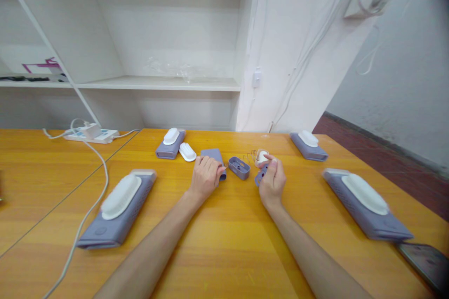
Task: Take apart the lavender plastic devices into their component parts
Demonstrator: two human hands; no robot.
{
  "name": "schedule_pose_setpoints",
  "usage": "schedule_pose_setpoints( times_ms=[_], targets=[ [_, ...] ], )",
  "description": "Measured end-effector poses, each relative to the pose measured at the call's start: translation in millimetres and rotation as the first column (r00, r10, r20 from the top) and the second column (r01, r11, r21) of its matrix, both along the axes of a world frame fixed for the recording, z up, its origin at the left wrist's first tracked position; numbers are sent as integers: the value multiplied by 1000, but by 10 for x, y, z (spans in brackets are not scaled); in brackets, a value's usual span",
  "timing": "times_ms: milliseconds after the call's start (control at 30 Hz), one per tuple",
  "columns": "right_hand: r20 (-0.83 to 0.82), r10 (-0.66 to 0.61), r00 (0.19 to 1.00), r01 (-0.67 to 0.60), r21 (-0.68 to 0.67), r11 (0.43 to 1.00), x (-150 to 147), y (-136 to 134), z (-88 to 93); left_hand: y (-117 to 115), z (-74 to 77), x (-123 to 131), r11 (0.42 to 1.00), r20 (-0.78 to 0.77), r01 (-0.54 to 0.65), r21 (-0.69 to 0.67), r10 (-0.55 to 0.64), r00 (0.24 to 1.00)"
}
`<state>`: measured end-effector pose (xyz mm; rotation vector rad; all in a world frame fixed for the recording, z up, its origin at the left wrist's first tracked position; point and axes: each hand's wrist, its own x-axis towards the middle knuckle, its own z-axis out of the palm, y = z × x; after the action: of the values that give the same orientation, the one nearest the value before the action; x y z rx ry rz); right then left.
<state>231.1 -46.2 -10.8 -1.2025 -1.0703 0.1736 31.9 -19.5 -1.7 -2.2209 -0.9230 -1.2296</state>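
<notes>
My left hand (206, 178) is closed, its fingers curled down over a grey-purple case (211, 153) lying on the table. What is between those fingertips is hidden. My right hand (273, 182) pinches a small grey-purple oval piece with dark holes (260, 175). Just beyond its fingertips is a small white and clear part (261, 157), with thin coiled wire (249, 154) beside it. Between my hands sits an open oval grey-purple housing (239, 167), touching neither of them. A white ribbed oval cover (187, 152) lies left of the case.
Grey-purple cases topped with white ovals stand at back left (170, 144), back right (309, 145), front left (117, 209) and front right (367, 204). A phone (426, 261) lies at the right edge. A power strip (91, 133) trails a white cable (101, 161) across the left side.
</notes>
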Motion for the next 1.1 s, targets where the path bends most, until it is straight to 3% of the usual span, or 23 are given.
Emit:
schedule_pose_setpoints(
  times_ms=[167,300,400,500,633,767,933,1100],
  targets=[
    [25,-27,999,25,48,998,29,12,27,-1,-19,-9,999,37,32,5,-32,999],
    [303,-113,946,82,113,990,37,-40,38,-20,6,29,997,42,49,57,-52,998],
    [522,-41,852,-32,130,991,-15,-96,48,-38,27,50,994,20,88,58,-89,996],
    [640,7,768,-128,143,981,-102,-140,60,-74,53,69,983,-101,185,1,-184,978],
    [619,66,783,-176,118,977,-177,-158,46,-131,84,91,958,-237,261,-123,-284,929],
    [568,124,813,-189,56,980,-177,-132,-5,-131,86,72,973,-172,182,-143,-205,963],
    [639,91,764,-103,-18,994,-180,-114,-50,-77,62,32,988,-22,69,-140,-73,997],
    [630,84,772,-88,-24,996,-164,-124,-23,-62,42,30,988,-17,39,-152,-42,999]
  ],
)
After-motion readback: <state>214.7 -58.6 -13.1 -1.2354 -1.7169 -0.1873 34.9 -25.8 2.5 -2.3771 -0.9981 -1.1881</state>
